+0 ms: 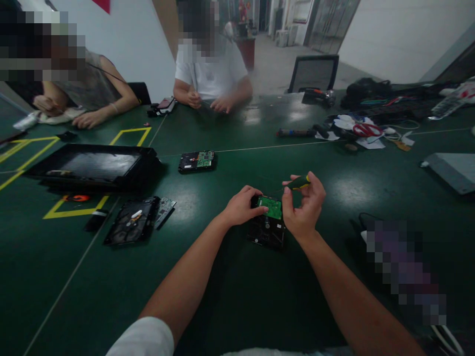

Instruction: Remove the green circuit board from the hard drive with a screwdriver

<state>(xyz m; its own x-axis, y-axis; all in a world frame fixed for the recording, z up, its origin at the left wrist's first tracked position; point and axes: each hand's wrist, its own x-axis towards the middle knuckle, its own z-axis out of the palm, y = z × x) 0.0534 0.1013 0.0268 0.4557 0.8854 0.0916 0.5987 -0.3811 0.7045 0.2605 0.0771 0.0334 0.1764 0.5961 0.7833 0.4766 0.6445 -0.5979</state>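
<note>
A black hard drive [266, 231] with a green circuit board [272, 206] on top lies on the dark green table [237, 296] in front of me. My left hand [241, 205] grips the drive's far left corner, fingers curled over it. My right hand [304, 207] is closed round a small screwdriver [299, 183] with a yellow-and-black handle, held just above the board's right edge, its thin shaft pointing left.
A second hard drive [196, 161] lies further back, an opened one [131, 221] to my left, beside a big black tray [92, 165]. Two people sit across the table. Scissors [366, 129], cables and tools clutter the far right; a grey box [451, 169] sits at right.
</note>
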